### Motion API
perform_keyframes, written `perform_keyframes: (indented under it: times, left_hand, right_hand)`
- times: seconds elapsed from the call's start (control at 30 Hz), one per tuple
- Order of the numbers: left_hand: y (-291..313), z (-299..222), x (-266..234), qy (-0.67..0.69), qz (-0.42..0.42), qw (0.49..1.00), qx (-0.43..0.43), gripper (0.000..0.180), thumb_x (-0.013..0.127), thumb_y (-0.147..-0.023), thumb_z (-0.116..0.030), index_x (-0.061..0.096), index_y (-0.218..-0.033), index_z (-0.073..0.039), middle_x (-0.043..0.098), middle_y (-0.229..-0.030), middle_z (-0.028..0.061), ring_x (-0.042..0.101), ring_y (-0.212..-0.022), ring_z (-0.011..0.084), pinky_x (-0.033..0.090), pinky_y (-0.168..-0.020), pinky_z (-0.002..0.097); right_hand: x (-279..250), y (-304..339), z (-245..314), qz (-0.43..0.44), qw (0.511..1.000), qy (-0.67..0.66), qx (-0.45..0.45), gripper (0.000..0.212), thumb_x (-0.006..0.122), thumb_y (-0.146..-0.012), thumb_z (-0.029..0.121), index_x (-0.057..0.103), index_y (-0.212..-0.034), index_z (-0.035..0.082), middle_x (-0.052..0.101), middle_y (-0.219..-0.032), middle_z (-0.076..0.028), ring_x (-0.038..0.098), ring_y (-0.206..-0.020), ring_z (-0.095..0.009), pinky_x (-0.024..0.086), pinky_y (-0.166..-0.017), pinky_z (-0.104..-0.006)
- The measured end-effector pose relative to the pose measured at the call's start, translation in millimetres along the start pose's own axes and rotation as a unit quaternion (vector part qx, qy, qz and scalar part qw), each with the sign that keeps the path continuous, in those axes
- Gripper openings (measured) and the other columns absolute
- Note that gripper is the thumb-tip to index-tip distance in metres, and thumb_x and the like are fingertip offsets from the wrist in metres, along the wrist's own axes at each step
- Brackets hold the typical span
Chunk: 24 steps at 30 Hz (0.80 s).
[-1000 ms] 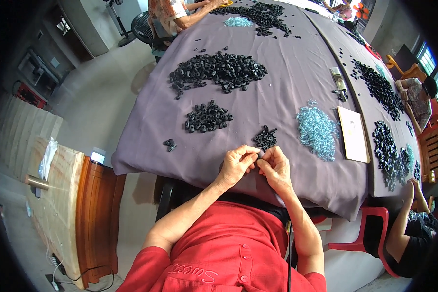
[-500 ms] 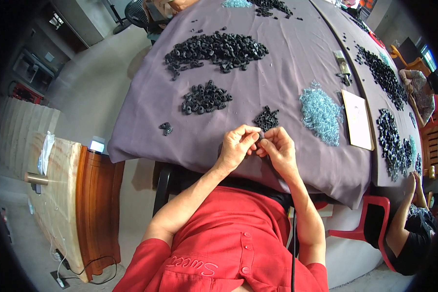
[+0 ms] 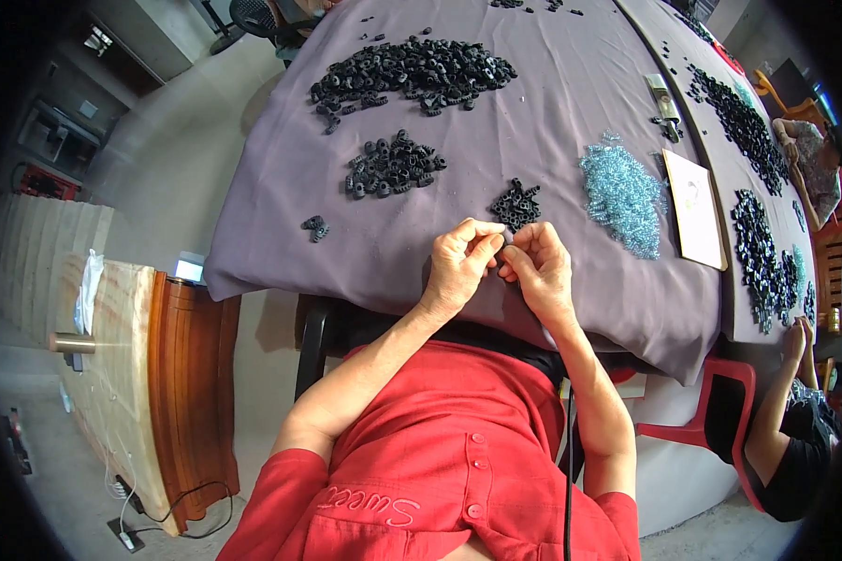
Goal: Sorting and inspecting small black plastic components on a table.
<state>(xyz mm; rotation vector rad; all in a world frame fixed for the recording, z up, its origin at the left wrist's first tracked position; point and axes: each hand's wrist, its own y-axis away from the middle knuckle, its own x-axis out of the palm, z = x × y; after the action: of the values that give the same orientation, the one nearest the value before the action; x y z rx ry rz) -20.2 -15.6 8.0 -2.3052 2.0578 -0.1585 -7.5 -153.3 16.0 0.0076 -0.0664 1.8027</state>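
Purple cloth (image 3: 533,93) covers the long work table beneath me, strewn with heaps of small parts. Far to the left of my hands stands a wooden cabinet (image 3: 192,402) on the concrete floor. Ahead of my left hand (image 3: 460,266) lie a tiny cluster of black rings (image 3: 314,227), a medium pile (image 3: 393,165) and, farthest off, the largest heap (image 3: 412,70). Both hands meet at the table's near edge, fingertips pinched together on one small black ring (image 3: 503,241), mostly hidden between them. It looks light and rubbery, easy to lose, so I judge it is best gripped by its rim with thumb and forefinger. Just beyond my right hand (image 3: 538,271) sits a little pile of the same rings (image 3: 516,204); farther right, a mound of clear bluish pieces (image 3: 622,194) and a pale card (image 3: 697,208). Another person's arm (image 3: 781,393) reaches in at far right.
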Motion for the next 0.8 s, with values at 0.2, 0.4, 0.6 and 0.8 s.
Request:
perform_keyframes:
  times: [0.2, 0.4, 0.6, 0.8]
  left_hand:
    - [-2, -2, -7, 0.061, 0.025, 0.996, -0.056, 0.016, 0.057, -0.091, -0.016, 0.065, -0.101, -0.006, 0.058, -0.066, -0.0023, 0.05, -0.055, 0.0025, 0.042, -0.05, 0.0176]
    - [-11, -7, -20, 0.128, 0.101, 0.982, -0.09, 0.028, 0.057, -0.09, -0.013, 0.052, -0.116, -0.003, 0.056, -0.072, -0.0016, 0.048, -0.054, 0.0032, 0.04, -0.048, 0.0177]
    - [-12, -14, -18, 0.143, 0.154, 0.971, -0.117, 0.03, 0.059, -0.089, -0.012, 0.051, -0.116, -0.001, 0.06, -0.079, 0.0004, 0.047, -0.055, 0.0031, 0.038, -0.048, 0.0167]
    - [-12, -16, -18, 0.16, 0.163, 0.962, -0.149, 0.032, 0.06, -0.088, -0.01, 0.054, -0.118, 0.001, 0.061, -0.079, 0.0004, 0.044, -0.054, 0.0028, 0.036, -0.048, 0.0163]
  right_hand:
    - [-3, 0, 3, 0.024, 0.999, -0.04, 0.011, 0.027, 0.059, -0.086, -0.002, 0.048, -0.11, 0.0, 0.059, -0.078, -0.004, 0.058, -0.067, -0.008, 0.049, -0.059, -0.0209]
    - [-9, -2, 9, 0.084, 0.993, 0.08, -0.031, 0.038, 0.068, -0.079, 0.0, 0.053, -0.113, 0.002, 0.05, -0.072, 0.002, 0.049, -0.064, -0.005, 0.044, -0.06, -0.0197]
    - [-9, -2, 8, 0.09, 0.986, 0.125, -0.065, 0.04, 0.079, -0.069, 0.009, 0.061, -0.105, 0.005, 0.048, -0.077, 0.001, 0.045, -0.062, -0.006, 0.041, -0.056, -0.0221]
    - [-7, -4, 3, 0.043, 0.984, 0.124, -0.118, 0.04, 0.081, -0.066, 0.011, 0.063, -0.101, 0.005, 0.052, -0.089, -0.002, 0.049, -0.067, -0.007, 0.044, -0.059, -0.0225]
